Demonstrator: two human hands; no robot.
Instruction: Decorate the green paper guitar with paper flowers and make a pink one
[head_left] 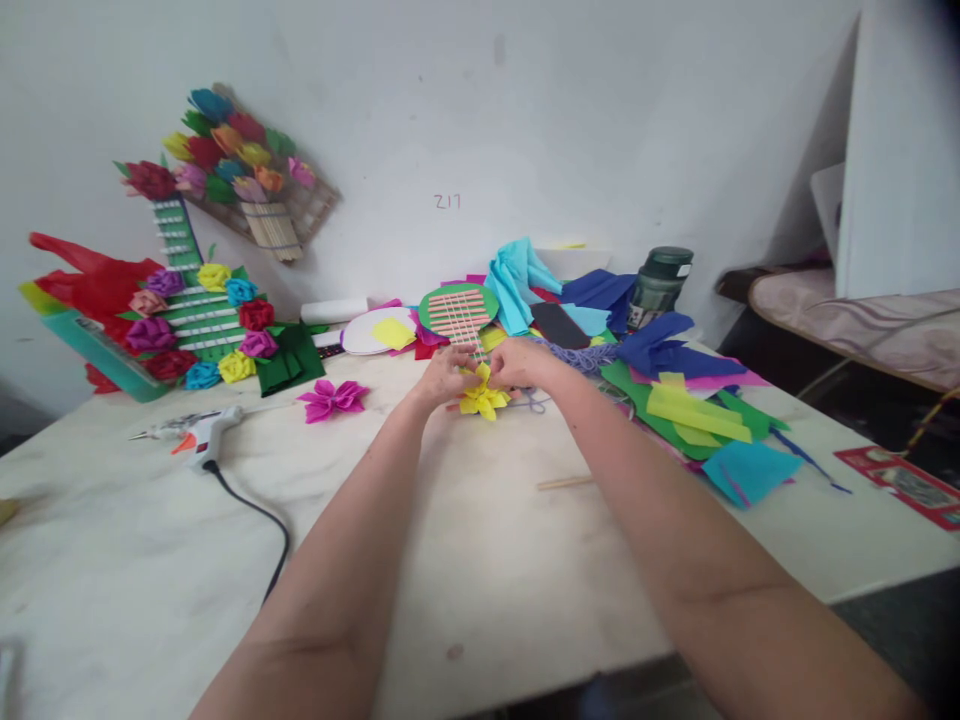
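Observation:
A yellow paper flower (484, 398) with pointed petals is between my two hands, low over the table. My left hand (448, 376) is at its left side with bent fingers closed on the flower's edge. On the other side my right hand (519, 362) is closed in a pinch by the upper petals; whatever is between its fingertips is hidden. Directly behind the hands stands a round green piece with pink sticks and white strings (459, 308). A magenta paper flower (334, 399) lies to the left.
A glue gun (214, 435) with a black cord lies at left. Behind it stands a green stepped piece with paper roses (202, 315). Crepe paper sheets (697, 410) and purple yarn (577, 357) are heaped at right, near a dark jar (660, 285). A thin stick (564, 483) lies in front.

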